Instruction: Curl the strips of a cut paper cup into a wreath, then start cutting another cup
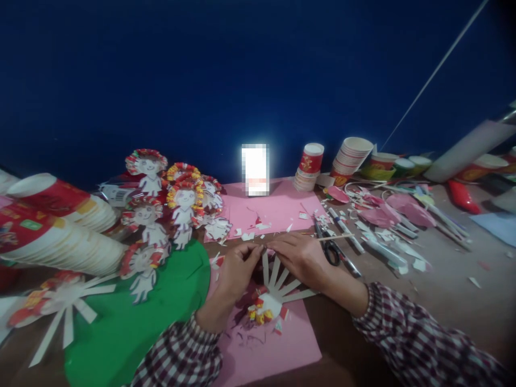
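1. The left hand (241,266) has thumb and forefinger nearly closed in a pinch, probably on the far end of one strip, though the blur leaves that slightly unsure.
2. The right hand (300,259) reaches in from the other side, its fingers close together and bent over the strips; its thumb is hidden, so I can't tell whether it grips anything.
3. The cut paper piece (271,305) sits just below the fingertips, on the wearer's side, over the pink sheet (286,344), its white strips (284,287) fanned towards the right hand.
4. Work with light fingertips: paper this narrow would likely crease under a hard squeeze.
5. Handle one strip at a time, steadying it near its root so the pull doesn't tear it.
6. Mind the yellow curls (262,314) nearest the wearer; a dragging wrist could flatten them.
7. Leave the scissors (331,252), just beyond the right hand, clear of the knuckles.
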A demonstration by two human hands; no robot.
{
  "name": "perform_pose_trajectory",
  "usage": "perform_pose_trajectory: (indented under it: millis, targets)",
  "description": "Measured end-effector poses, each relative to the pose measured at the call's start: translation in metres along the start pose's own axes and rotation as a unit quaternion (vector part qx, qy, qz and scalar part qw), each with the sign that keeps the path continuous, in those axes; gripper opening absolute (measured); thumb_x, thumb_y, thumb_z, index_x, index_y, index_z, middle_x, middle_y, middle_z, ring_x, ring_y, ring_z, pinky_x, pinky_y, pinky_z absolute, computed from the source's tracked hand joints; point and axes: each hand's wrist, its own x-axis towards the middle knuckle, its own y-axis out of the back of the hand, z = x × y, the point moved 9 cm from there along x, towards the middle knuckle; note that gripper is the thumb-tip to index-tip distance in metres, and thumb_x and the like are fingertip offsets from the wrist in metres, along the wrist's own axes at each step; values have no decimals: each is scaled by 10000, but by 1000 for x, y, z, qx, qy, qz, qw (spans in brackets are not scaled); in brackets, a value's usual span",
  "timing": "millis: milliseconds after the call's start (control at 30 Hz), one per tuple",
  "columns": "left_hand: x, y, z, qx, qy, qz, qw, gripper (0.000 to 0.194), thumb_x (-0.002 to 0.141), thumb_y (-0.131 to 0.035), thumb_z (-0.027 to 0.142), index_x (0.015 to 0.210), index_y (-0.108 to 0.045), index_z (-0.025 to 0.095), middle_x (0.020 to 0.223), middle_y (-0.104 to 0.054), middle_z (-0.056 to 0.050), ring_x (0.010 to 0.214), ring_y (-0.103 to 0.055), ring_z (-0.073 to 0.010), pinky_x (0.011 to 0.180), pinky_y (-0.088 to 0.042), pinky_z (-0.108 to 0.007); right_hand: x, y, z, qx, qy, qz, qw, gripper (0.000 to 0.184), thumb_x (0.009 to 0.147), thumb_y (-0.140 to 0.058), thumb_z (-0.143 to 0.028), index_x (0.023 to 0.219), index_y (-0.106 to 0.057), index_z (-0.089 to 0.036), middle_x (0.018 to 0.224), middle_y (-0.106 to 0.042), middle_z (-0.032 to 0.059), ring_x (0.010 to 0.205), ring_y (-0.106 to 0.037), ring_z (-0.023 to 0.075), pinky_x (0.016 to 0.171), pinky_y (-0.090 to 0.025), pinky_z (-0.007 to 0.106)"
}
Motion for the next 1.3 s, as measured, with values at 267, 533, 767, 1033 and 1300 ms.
perform_pose_trajectory:
  millis: [267, 533, 767, 1033, 1300]
  targets:
    - [-2, -2, 0, 47, -17, 2, 999, 297, 767, -584, 432, 783, -679, 151, 659, -650, -13, 561, -563, -126, 505, -452, -211, 1, -2, 3, 1, -36, -2, 999, 182, 873, -506, -234, 993, -628, -172, 968, -682, 74, 911, -615, 175, 810, -469, 297]
    - [-3, -5, 4, 58, -23, 1, 998, 272, 765, -589, 404, 762, -678, 147, 671, -654, -24, 592, -567, -135, 529, -461, -219, 3, -5, 4, -2, -44, -15, 999, 153, 884, -502, -205, 901, -651, -175, 841, -687, 53, 845, -616, 152, 781, -456, 261]
    - [-2, -5, 0, 58, -19, -19, 998, 285, 761, -592, 407, 860, -696, 161, 680, -666, -27, 577, -571, -137, 509, -447, -218, 3, -3, 3, -20, -45, -13, 999, 177, 894, -481, -212, 844, -643, -158, 788, -666, 53, 793, -603, 148, 738, -451, 259]
    - [-2, -7, -4, 17, 7, -45, 999, 263, 727, -628, 365, 883, -686, 162, 699, -674, -33, 606, -583, -141, 541, -448, -224, 2, 1, -3, -44, -12, 18, 999, 208, 903, -466, -204, 768, -618, -156, 724, -643, 43, 720, -579, 141, 693, -444, 259]
    - [-3, -15, -14, -77, 59, -83, 992, 279, 708, -659, 364, 883, -679, 149, 651, -656, -19, 553, -577, -129, 541, -467, -249, 3, 0, -6, -62, 0, 22, 998, 204, 900, -468, -193, 764, -615, -152, 736, -647, 44, 728, -576, 146, 709, -454, 263]
